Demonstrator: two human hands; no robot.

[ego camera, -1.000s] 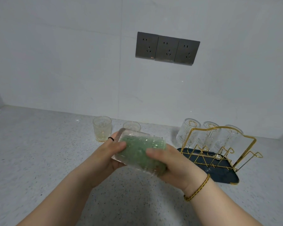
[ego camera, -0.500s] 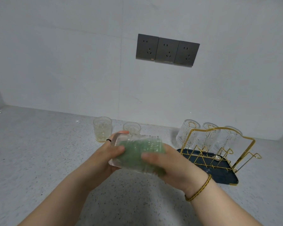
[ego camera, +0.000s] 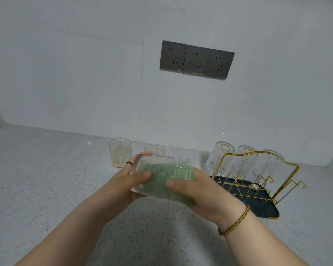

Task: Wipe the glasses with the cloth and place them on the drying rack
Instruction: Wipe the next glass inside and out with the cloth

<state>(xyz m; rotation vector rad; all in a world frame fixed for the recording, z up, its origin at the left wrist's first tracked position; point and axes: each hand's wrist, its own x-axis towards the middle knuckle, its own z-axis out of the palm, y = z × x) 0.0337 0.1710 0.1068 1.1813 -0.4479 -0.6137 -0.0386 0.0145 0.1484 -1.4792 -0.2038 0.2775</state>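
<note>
A clear patterned glass [ego camera: 142, 166] lies on its side in the air over the counter, its base gripped by my left hand [ego camera: 127, 181]. A green cloth [ego camera: 159, 179] fills the inside of the glass. My right hand [ego camera: 200, 192] grips the glass's open end, with the cloth bunched under its fingers. Two more glasses stand upright on the counter behind: one [ego camera: 119, 152] at the left, the other [ego camera: 154, 149] partly hidden by the held glass. The gold wire drying rack [ego camera: 257, 169] on a dark tray [ego camera: 265, 210] holds three upturned glasses [ego camera: 220, 160].
The speckled grey counter [ego camera: 46, 179] runs back to a pale wall with a triple socket plate [ego camera: 197, 60]. The rack stands right of my hands, its front wire pegs [ego camera: 296, 186] bare.
The held glass has turned and levelled out slightly between my hands; the hands stay in about the same place.
</note>
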